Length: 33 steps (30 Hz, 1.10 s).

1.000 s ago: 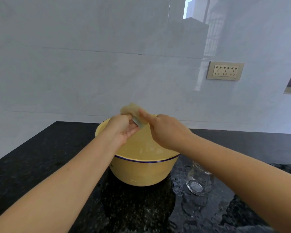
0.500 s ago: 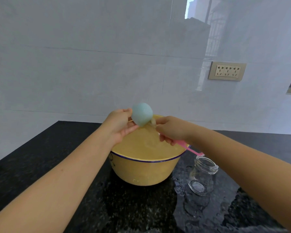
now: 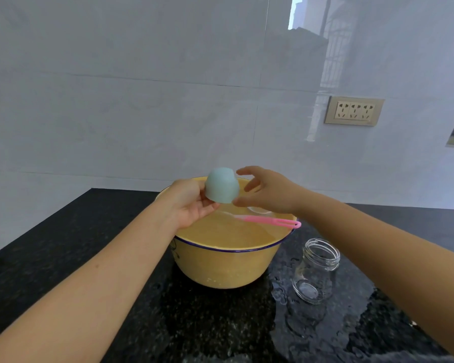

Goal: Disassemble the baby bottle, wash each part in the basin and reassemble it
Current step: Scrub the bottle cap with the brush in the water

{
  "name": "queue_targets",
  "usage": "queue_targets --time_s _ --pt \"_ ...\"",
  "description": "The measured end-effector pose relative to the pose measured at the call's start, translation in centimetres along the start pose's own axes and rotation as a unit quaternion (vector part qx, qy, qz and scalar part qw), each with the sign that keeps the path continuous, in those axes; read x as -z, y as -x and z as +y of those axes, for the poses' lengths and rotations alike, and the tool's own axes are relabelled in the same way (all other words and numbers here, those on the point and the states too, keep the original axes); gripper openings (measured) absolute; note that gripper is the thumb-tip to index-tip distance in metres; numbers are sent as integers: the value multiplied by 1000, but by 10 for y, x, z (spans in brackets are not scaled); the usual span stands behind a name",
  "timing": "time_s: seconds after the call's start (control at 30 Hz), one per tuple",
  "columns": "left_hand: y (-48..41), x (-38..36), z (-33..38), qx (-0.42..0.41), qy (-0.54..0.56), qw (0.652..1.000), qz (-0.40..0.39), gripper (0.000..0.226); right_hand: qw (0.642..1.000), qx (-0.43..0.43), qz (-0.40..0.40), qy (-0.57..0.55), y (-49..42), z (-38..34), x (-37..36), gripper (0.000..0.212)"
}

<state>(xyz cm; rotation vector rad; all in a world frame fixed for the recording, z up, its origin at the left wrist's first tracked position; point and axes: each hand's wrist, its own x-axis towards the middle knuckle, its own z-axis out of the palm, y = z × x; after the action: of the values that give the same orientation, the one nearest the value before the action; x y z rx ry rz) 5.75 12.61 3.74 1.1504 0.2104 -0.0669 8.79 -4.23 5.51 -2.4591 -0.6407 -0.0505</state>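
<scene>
My left hand holds a pale blue bottle cap by its rim above the yellow basin. My right hand hovers right beside the cap with fingers spread, thumb close to its lower edge, holding nothing. A pink-handled brush lies across the basin, its handle end resting on the right rim. A clear round part floats in the basin water under my right hand. The empty glass bottle body stands upright on the wet counter to the right of the basin.
The black speckled counter is wet around the bottle body and in front of the basin. A tiled wall with a socket plate rises behind.
My right hand let go of the pink brush, which now lies across the basin, and rose to the blue cap. The left hand turned the cap and keeps hold of it.
</scene>
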Motion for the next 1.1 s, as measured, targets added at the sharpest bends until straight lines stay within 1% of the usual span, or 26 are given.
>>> queue_targets --time_s 0.1,0.17,0.23,0.3,0.37,0.43,0.53,0.63,0.67,0.73,0.8,0.87,0.93,0.97,1.1 --pt "2 -1 -1 -3 -19 1000 -21 23 998 41 -23 -45 6 -7 3 82" --pt "2 -2 -2 -1 -45 999 -31 28 995 68 -57 -53 9 -10 3 81" --pt "6 -4 -2 3 -51 998 -32 29 994 88 -60 -37 12 -14 1 69" --pt "10 -6 -3 2 -51 998 -36 30 994 95 -43 -17 14 -17 0 55" --pt "14 -9 -4 -16 -101 994 -27 32 995 98 -28 13 16 -20 1 51" --pt "15 -10 -6 -56 -194 979 8 32 994 102 -13 46 18 -22 4 50" --pt "14 -5 -8 -113 -285 951 41 34 992 92 8 81 20 -23 7 47" --pt "17 1 -11 -162 -384 907 60 34 994 65 24 85 24 -21 6 45" --pt "19 2 -13 -174 -400 898 58 35 995 58 32 80 26 -21 6 42" --pt "28 0 -17 -200 -412 887 52 39 996 54 59 28 32 -22 7 32" --pt "40 -3 -20 -225 -414 881 44 38 992 56 95 -65 40 -22 7 22" --pt "50 -4 -24 -247 -405 880 24 35 984 44 110 -133 51 -21 5 19" --pt "60 -6 -27 -265 -400 877 3 31 977 35 102 -185 63 -17 1 24" --pt "63 -6 -29 -276 -402 873 -5 33 972 33 94 -213 69 -15 -1 28" --pt "76 -7 -40 -307 -393 866 -41 35 953 62 67 -288 94 -6 -9 39"
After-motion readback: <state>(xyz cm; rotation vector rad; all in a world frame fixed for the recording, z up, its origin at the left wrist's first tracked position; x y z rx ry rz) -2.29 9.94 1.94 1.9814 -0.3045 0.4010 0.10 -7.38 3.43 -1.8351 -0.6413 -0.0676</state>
